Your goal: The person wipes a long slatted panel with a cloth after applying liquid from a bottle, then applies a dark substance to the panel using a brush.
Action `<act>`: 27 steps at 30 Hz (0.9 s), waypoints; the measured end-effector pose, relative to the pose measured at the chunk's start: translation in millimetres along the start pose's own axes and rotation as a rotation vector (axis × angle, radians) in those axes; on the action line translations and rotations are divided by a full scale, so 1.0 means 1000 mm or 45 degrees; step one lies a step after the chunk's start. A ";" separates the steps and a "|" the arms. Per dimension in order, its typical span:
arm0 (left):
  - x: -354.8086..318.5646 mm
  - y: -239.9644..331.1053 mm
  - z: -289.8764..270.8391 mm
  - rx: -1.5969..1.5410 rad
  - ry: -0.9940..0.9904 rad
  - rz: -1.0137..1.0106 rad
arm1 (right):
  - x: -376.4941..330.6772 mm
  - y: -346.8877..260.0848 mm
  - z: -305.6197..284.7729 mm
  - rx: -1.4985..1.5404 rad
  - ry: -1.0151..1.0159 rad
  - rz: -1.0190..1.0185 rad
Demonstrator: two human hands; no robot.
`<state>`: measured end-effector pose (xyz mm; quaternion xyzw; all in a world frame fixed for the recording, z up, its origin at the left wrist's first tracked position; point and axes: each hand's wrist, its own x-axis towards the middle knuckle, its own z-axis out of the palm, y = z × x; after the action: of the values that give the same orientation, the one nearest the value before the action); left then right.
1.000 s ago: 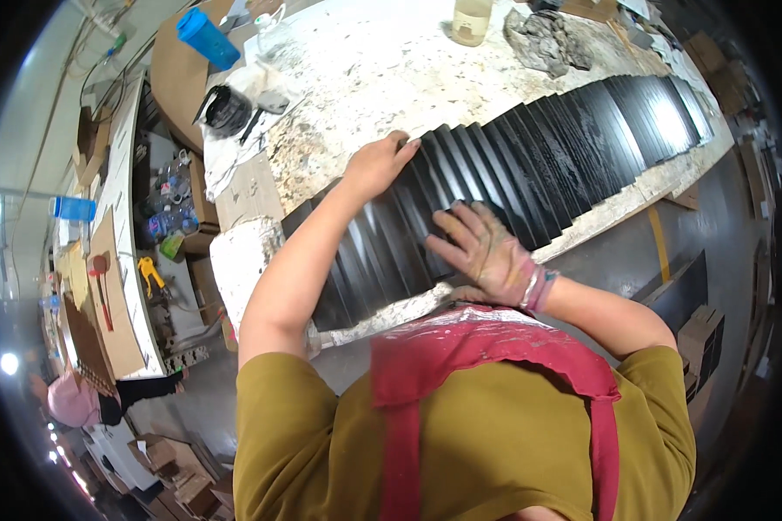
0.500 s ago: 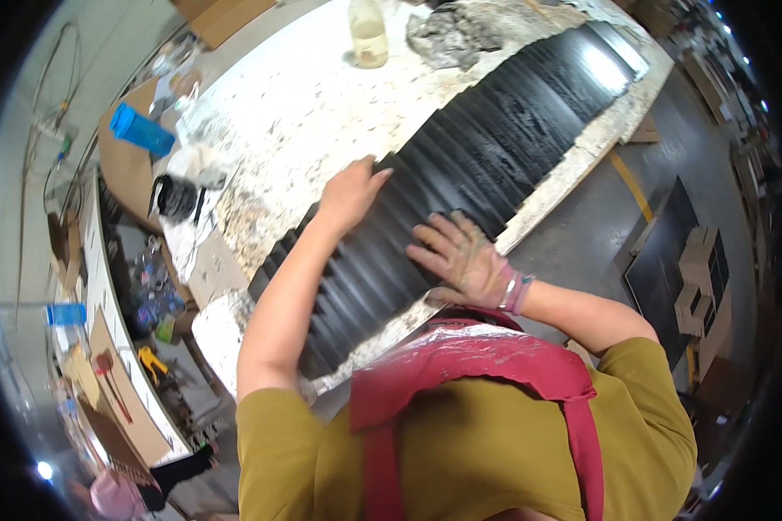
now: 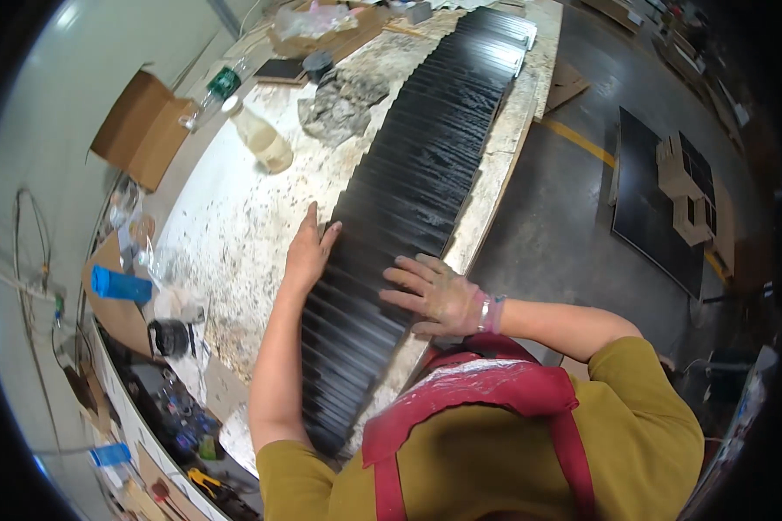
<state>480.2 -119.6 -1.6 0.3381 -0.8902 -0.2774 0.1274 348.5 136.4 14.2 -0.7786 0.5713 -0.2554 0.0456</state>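
Note:
A long row of glossy black strips [image 3: 408, 165] lies side by side, partly overlapping, on a stained white worktable [image 3: 226, 191]. My left hand [image 3: 308, 253] is bare and rests at the row's left edge, fingers stretched out and thumb apart. On the opposite edge is my right hand [image 3: 443, 298], in a thin stained glove, its fingers spread over the strips. Neither hand grips anything. Wet-looking streaks show on the strips beyond my hands. My left forearm hides some strip ends at the near left.
Left of the row stand a bottle of cloudy liquid [image 3: 259, 137] and a crumpled grey rag [image 3: 343, 104]. A blue bottle [image 3: 122, 285] and black tape roll [image 3: 169, 337] are at the far left. Dark panels [image 3: 656, 200] and cardboard pieces lie on the floor at right.
The view has turned, so the row now runs more steeply and more of the table's far end shows. Both hands remain at the row's edges, with fingers still stretched out.

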 end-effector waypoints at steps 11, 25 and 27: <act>0.092 0.044 0.039 0.068 -0.126 -0.050 | -0.054 0.095 -0.029 0.446 0.184 0.601; 0.307 0.142 0.160 0.272 0.159 0.163 | -0.078 0.300 -0.077 0.384 -0.051 0.370; 0.301 0.126 0.154 0.244 0.121 0.164 | -0.087 0.326 -0.102 0.644 0.187 0.634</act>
<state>127.2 -181.1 -42.4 0.3035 -0.9255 -0.1661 0.1540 0.8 126.6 -45.7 -0.5593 0.6638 -0.4252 0.2564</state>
